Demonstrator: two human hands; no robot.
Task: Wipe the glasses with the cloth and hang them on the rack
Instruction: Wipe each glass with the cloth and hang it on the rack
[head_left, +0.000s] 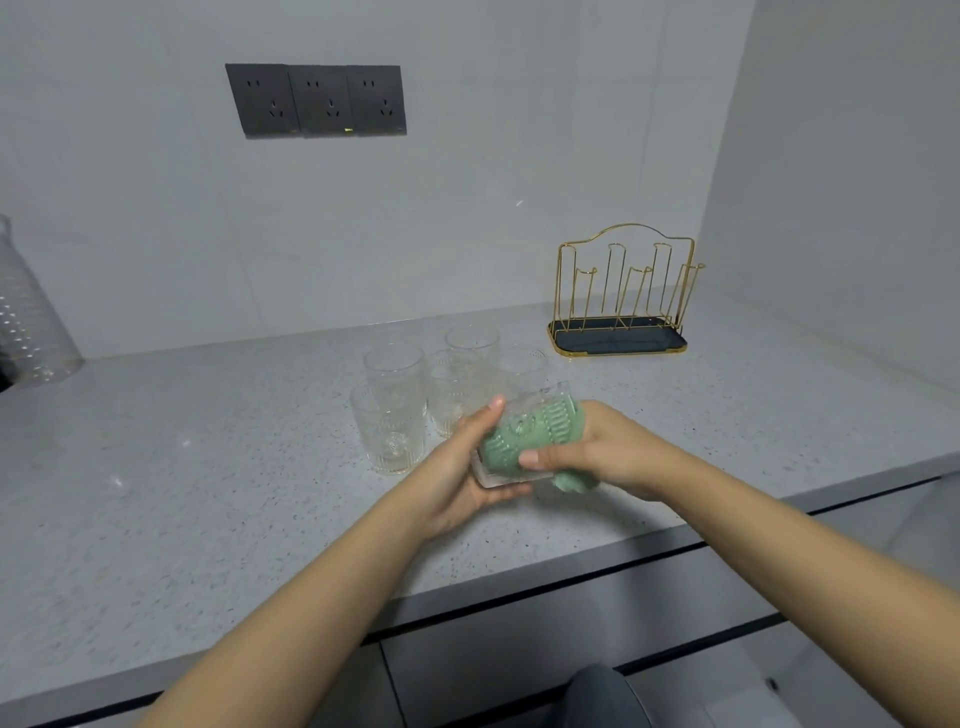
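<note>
My left hand (457, 467) grips a clear ribbed glass (524, 415) lying tilted on its side above the counter. A green cloth (535, 441) is stuffed inside it, and a tail of cloth sticks out below my right hand (597, 452), which grips the cloth at the glass's mouth. Several more clear glasses (395, 384) stand upright in a cluster just behind my hands. The gold wire rack (623, 291) with a dark tray stands at the back right, with no glass on its prongs.
The speckled grey counter (182, 493) runs to a front edge below my forearms. A clear textured container (26, 322) stands at the far left against the wall. Dark wall sockets (317, 101) sit above. The right wall closes in beside the rack.
</note>
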